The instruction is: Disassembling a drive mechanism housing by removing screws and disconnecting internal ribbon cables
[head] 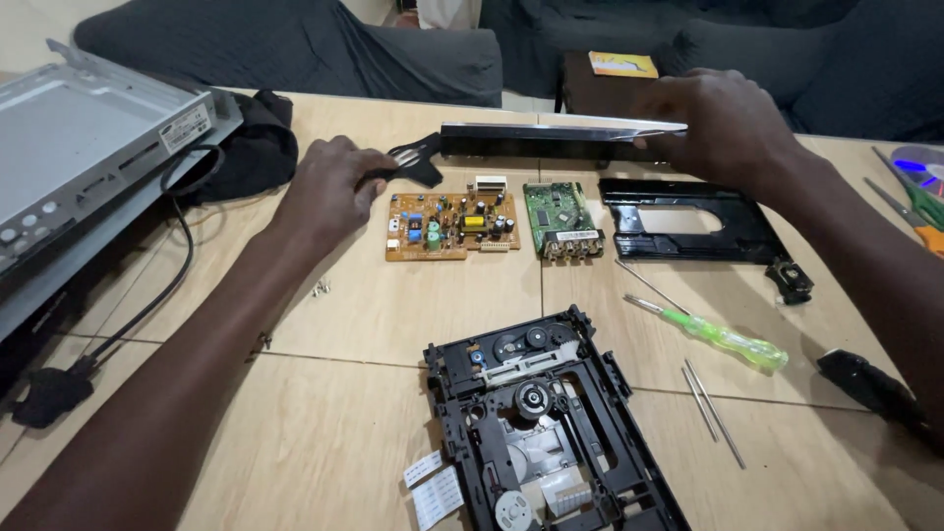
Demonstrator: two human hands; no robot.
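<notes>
Both hands [329, 192] [723, 123] grip front panel [551, 136]; R fingertips hidden behind it.

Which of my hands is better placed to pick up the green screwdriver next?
Probably the right hand. It grips the black front panel at its right end, on the same side of the table as the green screwdriver. The left hand holds the panel's left end, farther away.

You've got a black, silver-edged front panel [551, 133], an orange-brown circuit board [447, 226] dotted with yellow and teal parts, a green board [559, 214], a black tray frame [688, 221], a black drive mechanism [551, 423], and a translucent green-handled screwdriver [723, 337] (all on pale wood-pattern tiles [324, 393]).
</notes>
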